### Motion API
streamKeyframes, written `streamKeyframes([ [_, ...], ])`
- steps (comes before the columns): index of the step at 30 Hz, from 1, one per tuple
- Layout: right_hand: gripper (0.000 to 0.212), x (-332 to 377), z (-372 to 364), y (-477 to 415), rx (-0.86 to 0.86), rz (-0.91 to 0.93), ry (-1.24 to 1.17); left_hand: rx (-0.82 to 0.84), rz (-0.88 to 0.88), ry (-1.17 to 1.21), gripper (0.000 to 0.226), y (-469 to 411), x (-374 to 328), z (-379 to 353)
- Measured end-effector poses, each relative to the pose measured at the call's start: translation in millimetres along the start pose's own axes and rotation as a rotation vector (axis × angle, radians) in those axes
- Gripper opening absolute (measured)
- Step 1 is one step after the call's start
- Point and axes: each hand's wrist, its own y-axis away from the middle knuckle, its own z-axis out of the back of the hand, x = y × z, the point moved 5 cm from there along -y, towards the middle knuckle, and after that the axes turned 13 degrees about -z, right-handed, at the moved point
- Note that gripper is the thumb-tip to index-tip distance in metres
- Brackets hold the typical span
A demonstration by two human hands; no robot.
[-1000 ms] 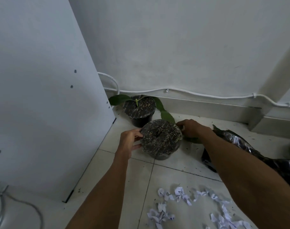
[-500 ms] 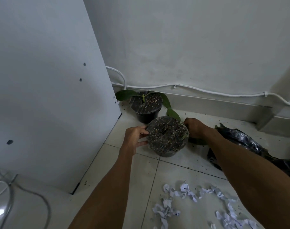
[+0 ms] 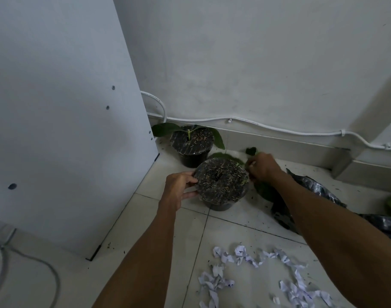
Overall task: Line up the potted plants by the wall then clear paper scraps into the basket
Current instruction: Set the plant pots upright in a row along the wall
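A black potted plant (image 3: 221, 185) with plastic-covered soil sits on the tiled floor, tilted slightly toward me. My left hand (image 3: 179, 185) grips its left rim. My right hand (image 3: 262, 166) is closed on its right rim, beside green leaves. A second potted plant (image 3: 192, 145) with broad leaves stands behind it, against the wall in the corner. White paper scraps (image 3: 245, 278) lie scattered on the floor near me. No basket is in view.
A white cabinet panel (image 3: 67, 130) stands on the left. A white cable (image 3: 257, 124) runs along the skirting. Crumpled black plastic (image 3: 319, 192) lies at right under my right forearm, and a grey cord (image 3: 23, 263) loops at lower left.
The pot in my hands sits a little nearer the rear pot and wall. My right hand has shifted back along the rim toward the leaves.
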Motion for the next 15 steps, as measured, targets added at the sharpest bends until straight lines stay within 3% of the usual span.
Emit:
streamKeyframes([
  [5, 0.029, 15, 57, 6, -0.217, -0.053, -0.731, 0.000, -0.017, 0.060, 0.034, -2, 0, -21],
  [7, 0.035, 26, 74, 12, -0.306, -0.005, -0.838, -0.009, -0.025, 0.067, 0.036, -4, 0, -35],
  [11, 0.019, 41, 90, 20, -0.307, 0.008, -1.129, -0.032, -0.043, 0.107, 0.035, -9, -4, -65],
  [15, 0.037, 53, 96, 31, -0.329, 0.158, -1.258, -0.074, -0.043, 0.144, 0.031, -13, -4, -87],
])
